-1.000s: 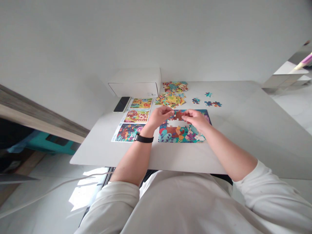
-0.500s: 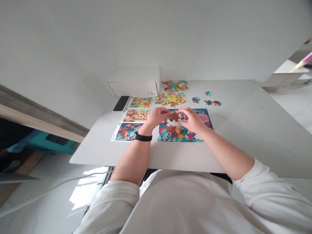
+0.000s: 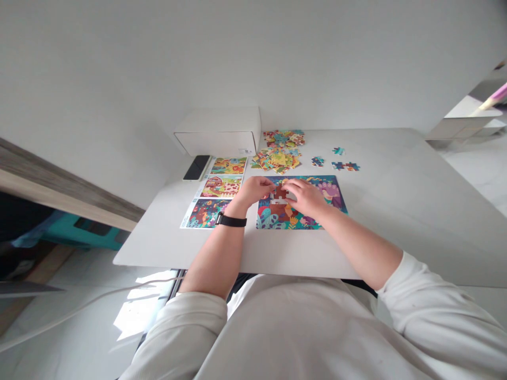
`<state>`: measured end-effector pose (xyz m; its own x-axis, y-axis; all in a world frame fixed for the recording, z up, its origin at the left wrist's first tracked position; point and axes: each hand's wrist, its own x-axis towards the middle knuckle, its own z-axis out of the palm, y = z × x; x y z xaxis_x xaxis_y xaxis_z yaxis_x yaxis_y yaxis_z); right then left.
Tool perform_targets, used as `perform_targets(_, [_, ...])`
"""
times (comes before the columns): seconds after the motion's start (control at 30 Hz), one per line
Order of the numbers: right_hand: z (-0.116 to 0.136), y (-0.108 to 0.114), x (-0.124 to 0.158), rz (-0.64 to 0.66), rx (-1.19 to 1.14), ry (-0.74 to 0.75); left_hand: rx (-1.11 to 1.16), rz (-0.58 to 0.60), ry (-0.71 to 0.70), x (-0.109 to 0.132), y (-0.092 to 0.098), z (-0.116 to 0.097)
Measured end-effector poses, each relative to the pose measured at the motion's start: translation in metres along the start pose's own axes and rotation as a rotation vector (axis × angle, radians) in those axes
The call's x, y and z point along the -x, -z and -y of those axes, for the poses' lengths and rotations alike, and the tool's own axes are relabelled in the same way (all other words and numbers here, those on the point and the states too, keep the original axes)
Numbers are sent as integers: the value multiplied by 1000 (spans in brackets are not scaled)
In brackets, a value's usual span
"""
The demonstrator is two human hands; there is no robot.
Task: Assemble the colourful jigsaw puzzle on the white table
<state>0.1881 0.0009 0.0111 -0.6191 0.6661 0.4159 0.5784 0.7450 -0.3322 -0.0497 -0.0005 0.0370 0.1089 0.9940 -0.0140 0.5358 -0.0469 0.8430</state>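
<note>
A brown jigsaw puzzle piece (image 3: 281, 193) lies over the gap in the partly assembled jigsaw puzzle (image 3: 277, 215), low against the white table. My left hand (image 3: 255, 191), with a black band on its wrist, pinches at the left edge of that piece. From the other side, my right hand (image 3: 304, 197) has its curved fingertips on the piece's upper right, the thumb lower down. The palm and fingers of my right hand cover part of the puzzle's middle. Below the piece, a pale patch of the gap shows.
Left of the puzzle lies a sheet with three pictures (image 3: 221, 186), beside a phone (image 3: 197, 167). A white box (image 3: 217, 132) stands behind them. Piles of puzzle pieces (image 3: 278, 160) sit beyond the puzzle, and several loose pieces (image 3: 317, 161) lie to the right.
My right hand has moved left and slightly nearer to my left hand. The brown piece has shifted a little left and sits lower over the gap.
</note>
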Motion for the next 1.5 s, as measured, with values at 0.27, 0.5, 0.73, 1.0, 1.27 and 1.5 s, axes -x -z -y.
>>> perform_targets(0.27, [-5,-12,-3,76,-24,38,-468,-272,-66,5,9,8])
perform_targets(0.5, [-4,-13,-4,119,-45,36,-598,-142,-72,7,8,13])
perform_targets(0.73, [-4,-13,-6,136,-59,41,-585,-61,-76,7,7,12])
perform_targets(1.0, [-4,-14,-6,161,-24,64,-761,60,-84,12,8,9])
perform_targets(1.27, [-8,-12,-2,164,18,73,-845,52,-79,16,3,3])
perform_targets(1.5, [-3,-4,1,212,58,68,-871,57,-57,19,0,-1])
